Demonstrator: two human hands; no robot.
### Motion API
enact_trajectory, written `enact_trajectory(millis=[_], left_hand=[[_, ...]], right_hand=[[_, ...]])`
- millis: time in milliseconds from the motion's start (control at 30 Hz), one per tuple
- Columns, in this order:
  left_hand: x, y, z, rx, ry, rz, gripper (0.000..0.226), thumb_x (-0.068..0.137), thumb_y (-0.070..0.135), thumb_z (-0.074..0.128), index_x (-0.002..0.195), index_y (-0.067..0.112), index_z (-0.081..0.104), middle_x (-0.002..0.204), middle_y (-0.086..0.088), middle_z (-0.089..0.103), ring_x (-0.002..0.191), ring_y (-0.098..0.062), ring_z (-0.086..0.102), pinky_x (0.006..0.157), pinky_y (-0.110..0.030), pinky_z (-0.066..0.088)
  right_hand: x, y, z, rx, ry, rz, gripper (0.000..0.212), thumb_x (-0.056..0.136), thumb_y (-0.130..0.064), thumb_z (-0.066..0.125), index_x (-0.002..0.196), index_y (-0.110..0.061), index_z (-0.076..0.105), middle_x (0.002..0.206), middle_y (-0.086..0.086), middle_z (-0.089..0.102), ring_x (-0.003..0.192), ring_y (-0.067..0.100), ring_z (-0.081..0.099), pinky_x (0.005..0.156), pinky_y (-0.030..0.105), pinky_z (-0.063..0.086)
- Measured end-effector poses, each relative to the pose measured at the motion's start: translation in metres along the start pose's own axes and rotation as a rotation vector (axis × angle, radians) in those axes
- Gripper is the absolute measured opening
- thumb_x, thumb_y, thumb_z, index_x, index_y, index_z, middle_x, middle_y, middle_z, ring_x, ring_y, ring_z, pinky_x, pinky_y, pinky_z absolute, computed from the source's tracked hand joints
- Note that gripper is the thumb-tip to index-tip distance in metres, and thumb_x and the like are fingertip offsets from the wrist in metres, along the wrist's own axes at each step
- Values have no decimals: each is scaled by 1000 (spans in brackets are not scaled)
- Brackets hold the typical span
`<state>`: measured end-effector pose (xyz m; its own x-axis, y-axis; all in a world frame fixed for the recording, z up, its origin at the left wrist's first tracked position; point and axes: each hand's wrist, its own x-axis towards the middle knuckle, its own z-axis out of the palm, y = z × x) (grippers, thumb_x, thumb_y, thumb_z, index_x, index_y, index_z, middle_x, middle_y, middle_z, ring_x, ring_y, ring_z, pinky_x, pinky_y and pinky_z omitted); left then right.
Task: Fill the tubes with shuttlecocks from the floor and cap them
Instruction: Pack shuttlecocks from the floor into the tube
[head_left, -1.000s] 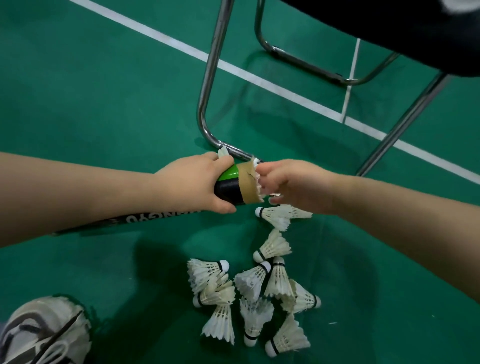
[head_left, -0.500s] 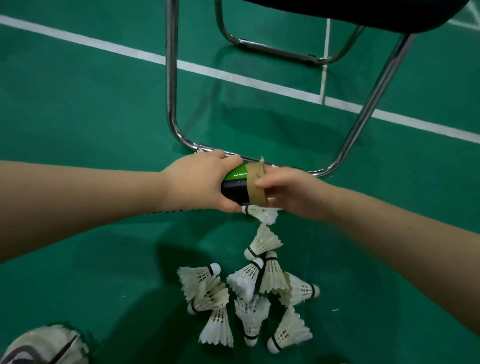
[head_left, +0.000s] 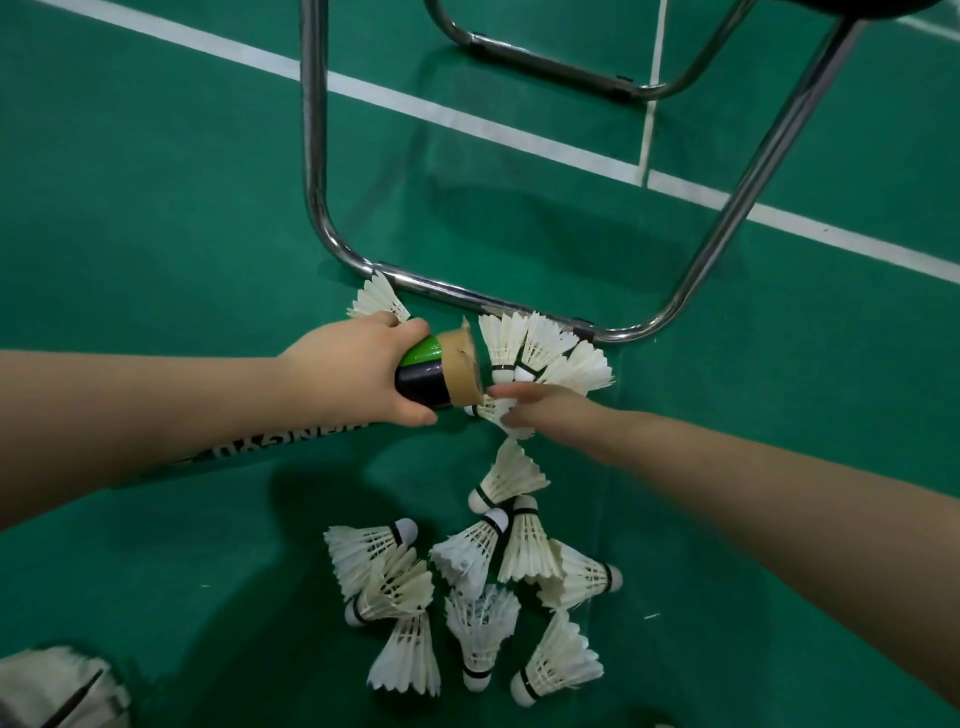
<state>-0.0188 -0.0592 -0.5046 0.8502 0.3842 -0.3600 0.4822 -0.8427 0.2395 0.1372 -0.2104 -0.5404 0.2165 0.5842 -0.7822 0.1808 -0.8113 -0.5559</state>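
Observation:
My left hand (head_left: 353, 371) grips a black and green tube (head_left: 434, 376) near its open end, which is wrapped in brown tape and points right. The tube's body runs back under my left forearm. My right hand (head_left: 543, 410) is low beside the tube's mouth, fingers closing over a white shuttlecock (head_left: 488, 410) on the floor. Three shuttlecocks (head_left: 540, 348) lie against the chair's foot bar, one more (head_left: 376, 301) behind my left hand. A pile of several shuttlecocks (head_left: 478, 587) lies on the green floor below my hands.
A chrome tubular chair frame (head_left: 314, 156) stands right behind the hands, its foot bar on the floor. White court lines (head_left: 467, 119) cross the green floor. A grey shoe (head_left: 57, 686) shows at the bottom left corner.
My right hand left the tube's mouth and dropped to a shuttlecock on the floor. The view shifted, so the shuttlecocks by the chair bar now show.

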Motion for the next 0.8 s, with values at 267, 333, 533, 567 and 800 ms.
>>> enact_trajectory(millis=[267,333,533,567,800], left_hand=[[-8,-21,7,-8,-46,-55,65,64,65,66,111,28,42,88,7,44,81,-16,49,65,-29,43],[-12,-22,8,-9,-47,-56,60,64,65,67,104,29,41,81,10,40,77,-15,47,62,-28,39],[-17,-6,10,-37,-72,9,62,64,67,66,106,27,44,89,8,46,79,-13,51,67,-30,46],[-18,-1,10,-39,-72,23,62,64,67,66,106,27,44,90,7,47,80,-12,51,68,-30,47],[-18,10,12,-54,-76,52,58,63,67,65,100,28,43,89,7,49,78,-12,52,64,-29,46]], right_hand=[[-14,-10,-3,79,448,-186,16,91,-19,57,94,-27,71,97,-10,67,82,14,62,64,17,43],[-27,-12,-1,138,482,-268,19,88,-16,62,78,-32,67,80,-13,64,76,12,59,65,19,44],[-50,-19,30,102,409,-400,25,93,-10,48,78,-30,49,78,-5,58,60,12,48,55,29,42],[-51,-21,33,68,402,-398,24,95,-11,44,81,-30,48,79,-3,58,57,11,44,52,26,38],[-57,-30,40,165,323,-307,9,96,-13,40,99,-21,41,76,-3,51,65,10,44,55,25,36]])
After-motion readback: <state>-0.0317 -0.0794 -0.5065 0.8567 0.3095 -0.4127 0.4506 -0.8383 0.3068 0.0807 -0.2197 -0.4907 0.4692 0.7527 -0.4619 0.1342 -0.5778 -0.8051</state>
